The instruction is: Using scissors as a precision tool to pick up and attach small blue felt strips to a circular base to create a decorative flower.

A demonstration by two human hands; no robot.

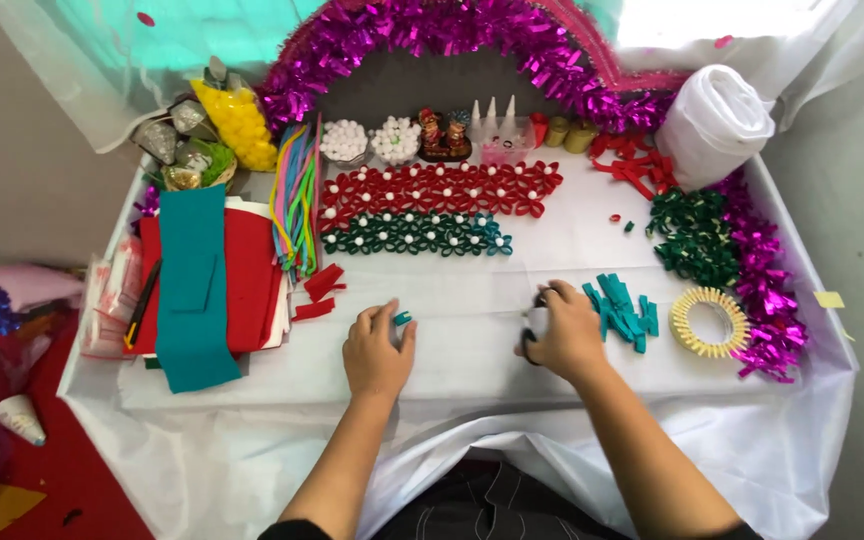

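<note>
My left hand (377, 350) rests on the white tablecloth (472, 370), its fingers pinched on a small teal felt loop (403, 318). To its right, my right hand (564, 335) is closed over a dark-handled tool with a pale body (535, 322), probably scissors or a stapler; most of it is hidden. Just right of that hand lies a pile of teal felt strips (620, 310). Farther back, rows of red felt flowers (437, 188) and teal felt flowers (417, 233) with white bead centres lie side by side.
Red and teal felt sheets (197, 280) are stacked at left beside coloured pipe cleaners (295, 200). A ring of clothespins (709, 322), dark green loops (694, 237) and purple tinsel (767, 290) sit at right. Bowls of white pompoms (344, 141) and a white fabric roll (712, 120) stand at the back.
</note>
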